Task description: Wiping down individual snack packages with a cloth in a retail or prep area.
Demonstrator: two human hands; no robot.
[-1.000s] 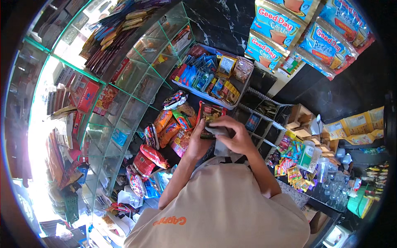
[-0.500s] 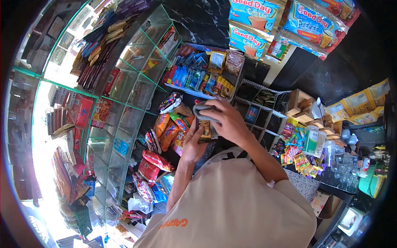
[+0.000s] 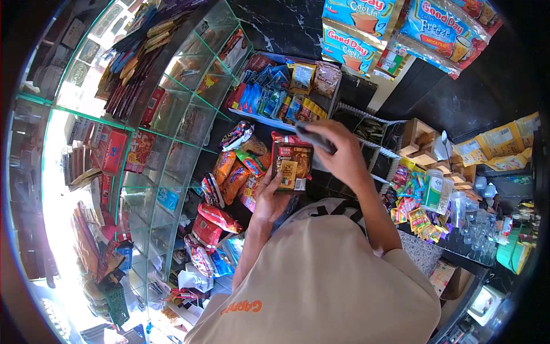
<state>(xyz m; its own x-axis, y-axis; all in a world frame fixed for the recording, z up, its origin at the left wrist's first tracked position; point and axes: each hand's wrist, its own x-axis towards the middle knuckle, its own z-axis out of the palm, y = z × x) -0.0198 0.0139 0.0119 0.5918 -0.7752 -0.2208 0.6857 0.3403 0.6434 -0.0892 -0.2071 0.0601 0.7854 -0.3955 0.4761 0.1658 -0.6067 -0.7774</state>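
Packet (image 3: 293,159) edge near grey cloth (image 3: 313,139)

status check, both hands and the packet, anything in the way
Left hand holding brown packet. Right hand gripping grey cloth near packet's upper right. Packet's front mostly visible, left hand overlapping its edge.

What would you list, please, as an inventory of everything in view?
Packet: one, brown and red, centre.
Cloth: one, dark grey, centre.
Tray: one, pale, upper centre.
Sachets: many, mixed colours, in the tray.
Snack bags: several, mixed colours, left of centre.
Glass shelves: many, clear, left.
Hanging packs: several, mostly blue, upper right.
Strip of packets: one, yellow, far right.
Glasses: several, clear, right.
Left hand: one, holding the packet.
Right hand: one, holding the cloth.
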